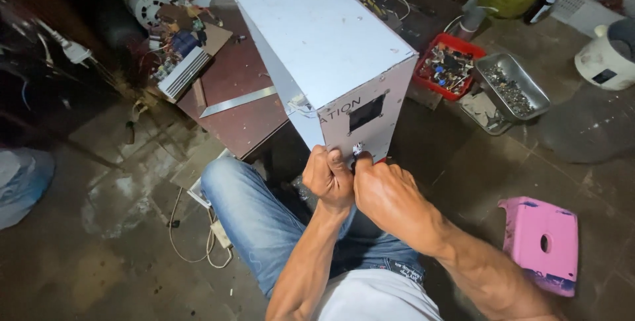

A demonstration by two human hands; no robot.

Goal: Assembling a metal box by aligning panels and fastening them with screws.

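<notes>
Gripping the bottom edge of a big grey metal case [327, 43], both hands are working right at its front panel. Left hand [329, 179] is curled tight around the lower corner, right hand [383, 192] is pinching closed on a small fitting [358, 150] just beside it. Case is sitting tilted on a low brown table [231, 89], above the person's denim knee [241, 195]. Red tray of parts [446, 63] and pink stool [542, 241] are lying off to the right.

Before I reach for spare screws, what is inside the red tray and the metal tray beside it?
The red tray holds a jumble of small electronic parts; the metal tray holds a heap of small grey hardware, too small to identify. Whatever lies beneath either pile is covered.
</notes>
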